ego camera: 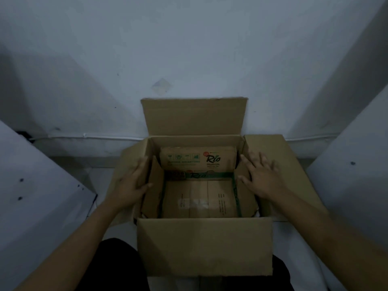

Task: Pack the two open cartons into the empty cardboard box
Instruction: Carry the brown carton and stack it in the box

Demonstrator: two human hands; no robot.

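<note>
A large brown cardboard box (pixel 204 246) stands open on the floor in front of me, its four flaps spread out. Inside it sits an open carton (pixel 199 199) with green edging and "Rio" print, its back flap (pixel 198 159) standing up against the far wall. I cannot tell whether a second carton lies nested under it. My left hand (pixel 131 183) rests flat against the box's left side flap, fingers spread. My right hand (pixel 261 175) lies flat on the right side flap, fingers apart. Neither hand holds anything.
A white wall (pixel 189 49) rises right behind the box, with a thin cable along its base. Pale slanted panels (pixel 37 185) close in on the left and on the right. My dark-clothed legs (pixel 117 265) are under the near flap.
</note>
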